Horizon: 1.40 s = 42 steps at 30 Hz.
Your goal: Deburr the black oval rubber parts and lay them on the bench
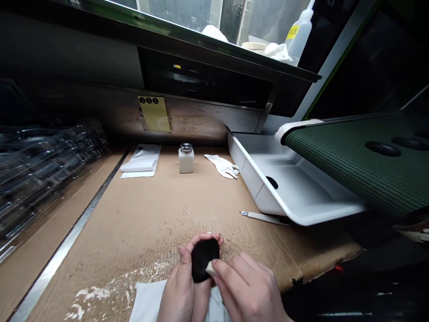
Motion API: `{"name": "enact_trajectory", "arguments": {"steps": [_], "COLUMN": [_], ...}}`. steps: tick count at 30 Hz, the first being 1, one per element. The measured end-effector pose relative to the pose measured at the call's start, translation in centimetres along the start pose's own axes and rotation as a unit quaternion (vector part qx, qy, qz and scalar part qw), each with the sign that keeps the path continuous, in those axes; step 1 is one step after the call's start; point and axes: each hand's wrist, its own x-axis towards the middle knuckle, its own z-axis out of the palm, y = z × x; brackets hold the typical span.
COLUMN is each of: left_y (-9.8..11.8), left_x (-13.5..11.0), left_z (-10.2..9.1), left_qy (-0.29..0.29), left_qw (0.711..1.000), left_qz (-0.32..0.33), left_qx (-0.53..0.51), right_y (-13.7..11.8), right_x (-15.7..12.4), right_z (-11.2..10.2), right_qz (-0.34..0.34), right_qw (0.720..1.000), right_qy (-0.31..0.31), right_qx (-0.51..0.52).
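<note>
- The black oval piece point(201, 257) is lying in the cupped left hand point(181, 288), its dark face turning up; the thumb is running along its left edge and the fingertips are showing past its far edge.
- The right hand point(251, 286) is pinching a small white pad point(211, 269) between thumb and fingers and is touching it to the oval piece's near right part, which the pad is partly covering.
- A white cloth point(145, 302) is lying below both hands, on the near side of the cardboard-covered tabletop point(161, 201).
- To the right, a craft knife point(264, 218) is lying between the right hand and a white tray point(246, 167), which is holding a small black piece point(272, 182).
- Farther right, a green conveyor belt point(342, 152) is overhanging the tray and carrying dark oval pieces point(382, 148).
- On the far side, a white glove point(224, 167), a metal-topped bottle point(186, 162) and white papers point(142, 161) are resting in a row.
- On the far left, clear plastic trays point(50, 165) are standing stacked.
</note>
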Motion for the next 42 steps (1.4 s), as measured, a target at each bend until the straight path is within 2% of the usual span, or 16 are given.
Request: {"name": "enact_trajectory", "arguments": {"steps": [4, 6, 10, 13, 15, 21, 26, 28, 34, 37, 40, 42], "left_y": [0.0, 0.0, 0.2, 0.3, 0.3, 0.3, 0.3, 0.3, 0.1, 0.4, 0.9, 1.0], "left_x": [0.1, 0.2, 0.2, 0.2, 0.2, 0.1, 0.0, 0.0, 0.3, 0.1, 0.0, 0.0], "left_z": [-0.3, -0.3, 0.0, 0.2, 0.2, 0.1, 0.3, 0.4, 0.6, 0.8, 0.8, 0.6], "left_qy": [0.008, 0.010, 0.009, 0.011, 0.010, 0.005, 0.008, 0.012, 0.019, 0.044, 0.044, 0.030], "left_qw": [1.000, 1.000, 1.000, 1.000, 0.999, 1.000, 1.000, 1.000, 1.000, 0.998, 0.997, 0.997], "left_qz": [-0.004, -0.008, -0.005, -0.002, -0.007, -0.009, -0.018, -0.019, -0.019, -0.036, -0.055, -0.064], "left_qx": [0.010, 0.006, -0.016, -0.028, -0.030, -0.020, -0.004, 0.000, -0.010, -0.020, -0.029, -0.040], "right_y": [-0.6, -0.4, 2.2, 4.5, 5.2, 4.0, 2.6, 2.4, 3.5, 5.0, 6.7, 7.3], "right_x": [0.0, -0.1, -0.3, -0.3, -0.3, 0.0, 0.3, 0.4, 1.6, 2.6, 2.6, 1.9], "right_z": [0.7, 0.6, -1.5, -3.0, -3.3, -2.6, -1.9, -1.6, -1.1, -1.3, -1.5, -1.6], "right_qz": [0.008, 0.014, 0.057, 0.126, 0.143, 0.077, -0.028, -0.050, -0.039, -0.013, 0.033, 0.039], "right_qw": [0.999, 0.999, 0.998, 0.992, 0.989, 0.996, 0.998, 0.998, 0.999, 0.999, 0.997, 0.996], "right_qy": [0.040, 0.027, -0.028, 0.002, 0.018, 0.008, 0.025, 0.025, 0.010, 0.038, 0.062, 0.033], "right_qx": [0.001, 0.018, 0.028, 0.003, -0.009, 0.036, 0.047, 0.033, -0.030, -0.028, -0.044, -0.070]}}
